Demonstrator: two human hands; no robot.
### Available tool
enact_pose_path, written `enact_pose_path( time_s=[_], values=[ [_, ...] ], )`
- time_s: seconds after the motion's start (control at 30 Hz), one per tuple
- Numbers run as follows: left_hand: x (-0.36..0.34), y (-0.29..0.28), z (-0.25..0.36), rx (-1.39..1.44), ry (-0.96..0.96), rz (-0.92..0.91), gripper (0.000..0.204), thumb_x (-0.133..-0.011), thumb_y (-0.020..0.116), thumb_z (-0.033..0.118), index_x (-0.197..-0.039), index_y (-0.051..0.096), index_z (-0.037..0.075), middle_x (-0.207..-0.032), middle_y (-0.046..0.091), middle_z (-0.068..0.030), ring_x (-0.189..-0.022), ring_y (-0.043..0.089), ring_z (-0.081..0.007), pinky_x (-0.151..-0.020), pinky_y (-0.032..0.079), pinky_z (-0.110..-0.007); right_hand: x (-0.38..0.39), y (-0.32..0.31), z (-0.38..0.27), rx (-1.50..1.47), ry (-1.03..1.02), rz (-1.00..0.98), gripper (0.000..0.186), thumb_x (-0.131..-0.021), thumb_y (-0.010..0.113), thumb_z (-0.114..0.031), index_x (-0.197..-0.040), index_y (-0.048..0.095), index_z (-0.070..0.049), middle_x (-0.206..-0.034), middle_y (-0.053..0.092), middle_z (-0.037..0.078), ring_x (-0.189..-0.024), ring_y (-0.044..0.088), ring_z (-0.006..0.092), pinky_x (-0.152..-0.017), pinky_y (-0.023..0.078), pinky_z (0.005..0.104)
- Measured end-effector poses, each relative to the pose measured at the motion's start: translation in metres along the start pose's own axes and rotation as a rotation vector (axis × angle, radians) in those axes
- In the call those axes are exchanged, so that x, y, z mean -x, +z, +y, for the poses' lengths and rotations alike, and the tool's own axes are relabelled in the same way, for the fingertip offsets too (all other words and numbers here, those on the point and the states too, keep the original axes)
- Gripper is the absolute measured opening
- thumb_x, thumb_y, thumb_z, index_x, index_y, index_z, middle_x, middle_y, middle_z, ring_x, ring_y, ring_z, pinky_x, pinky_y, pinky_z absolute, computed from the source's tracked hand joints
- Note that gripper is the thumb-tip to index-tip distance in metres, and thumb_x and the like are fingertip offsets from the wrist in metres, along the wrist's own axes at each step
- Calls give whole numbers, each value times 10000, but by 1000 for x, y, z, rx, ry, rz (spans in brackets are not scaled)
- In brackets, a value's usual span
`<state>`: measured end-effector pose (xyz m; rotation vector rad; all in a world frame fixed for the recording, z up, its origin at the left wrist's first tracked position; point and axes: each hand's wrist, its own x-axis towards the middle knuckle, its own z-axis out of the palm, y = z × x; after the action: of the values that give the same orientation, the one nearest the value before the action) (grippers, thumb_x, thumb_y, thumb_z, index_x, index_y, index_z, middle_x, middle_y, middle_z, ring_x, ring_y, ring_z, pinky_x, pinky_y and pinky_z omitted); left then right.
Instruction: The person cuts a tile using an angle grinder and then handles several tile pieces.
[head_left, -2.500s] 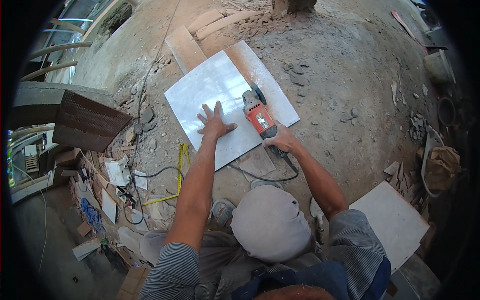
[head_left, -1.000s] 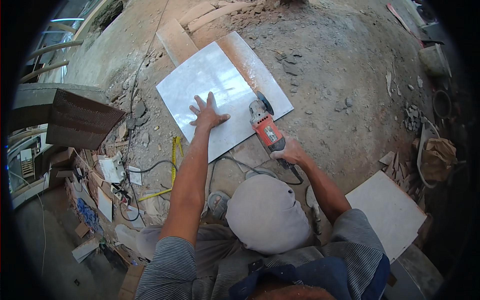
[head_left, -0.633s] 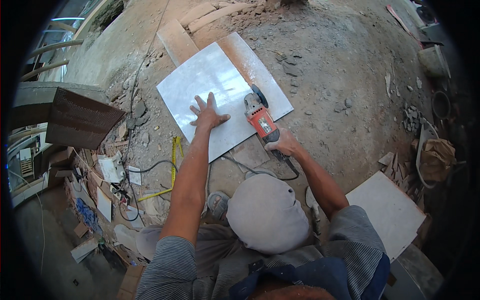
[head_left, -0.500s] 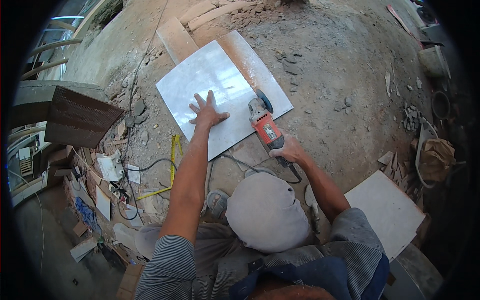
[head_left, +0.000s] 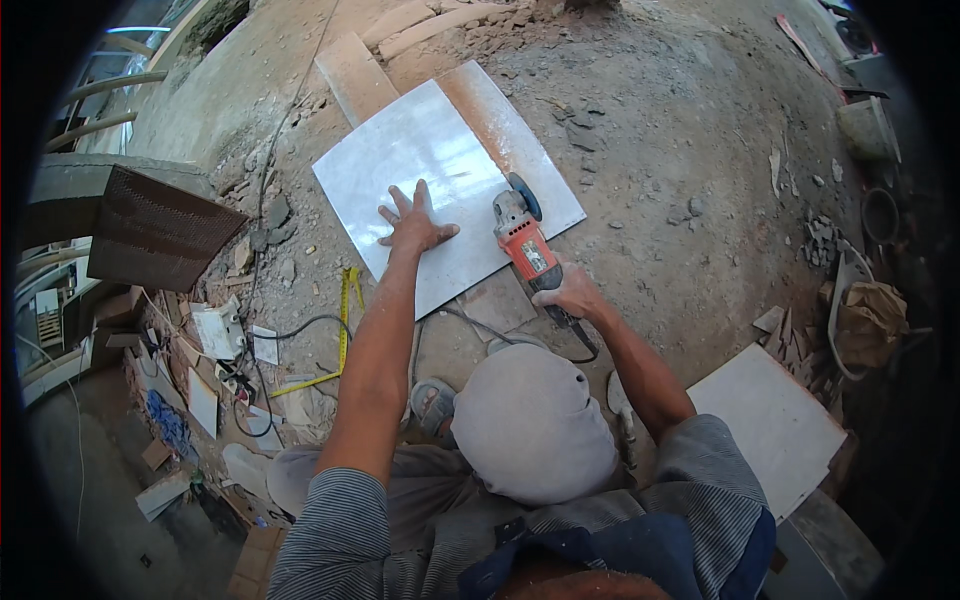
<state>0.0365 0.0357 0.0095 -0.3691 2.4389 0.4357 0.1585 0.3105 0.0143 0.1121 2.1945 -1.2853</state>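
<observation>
A glossy white floor tile (head_left: 400, 150) lies tilted on the ground in front of me, over another tile (head_left: 545, 185) whose dusty edge strip shows on the right. Flat on the upper tile rests my left hand (head_left: 415, 225), fingers spread. My right hand (head_left: 572, 292) is wrapped round the rear body of a red and grey angle grinder (head_left: 527, 250). The grinder's dark disc (head_left: 525, 197) stands on edge at the upper tile's right side, over the dusty strip. Whether the disc touches the tile, I cannot tell.
The grinder's black cord (head_left: 470, 318) runs leftward near my feet. A yellow folding rule (head_left: 345, 330) lies left of my forearm. Another large tile (head_left: 770, 425) lies at lower right. A brown perforated panel (head_left: 160, 230) leans at left, and a bucket (head_left: 868, 128) stands far right.
The angle grinder and my right hand have shifted slightly away from me and to the left along the tile's edge. My left hand stays in place.
</observation>
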Motion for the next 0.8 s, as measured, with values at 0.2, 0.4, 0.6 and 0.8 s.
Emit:
enact_pose_path(
  time_s=[0.2,0.4,0.6,0.8],
  values=[
    [0,-2,-3,-7,-10,4,1150,-630,832,459,-1506,98,330,-1571,-132,-154,-1416,-25,-490,-992,203,-772,27,-1,7,5,2,-7,820,-562,796,-289,-1262,491,10,-1073,643,215,-973,622,334,-877,478,364],
    [-2,0,-1,-9,-4,1,1156,-627,832,464,-1506,93,332,-1570,-131,-152,-1418,-24,-486,-1000,204,-767,11,-3,-2,-1,23,-6,801,-566,788,-283,-1254,498,9,-1070,641,216,-963,622,337,-876,478,362],
    [-1,0,-1,-14,-12,-1,1158,-627,831,468,-1506,88,336,-1571,-131,-149,-1419,-27,-481,-1003,200,-765,24,-3,-7,-9,6,11,783,-571,780,-278,-1246,509,10,-1047,639,203,-953,616,323,-882,473,359],
    [-2,-1,-2,-15,-18,0,1153,-628,829,474,-1505,91,344,-1572,-129,-147,-1419,-31,-479,-1002,199,-767,49,-6,0,7,56,-31,807,-559,780,-289,-1257,502,5,-1068,632,196,-970,606,320,-891,466,358]
  ],
)
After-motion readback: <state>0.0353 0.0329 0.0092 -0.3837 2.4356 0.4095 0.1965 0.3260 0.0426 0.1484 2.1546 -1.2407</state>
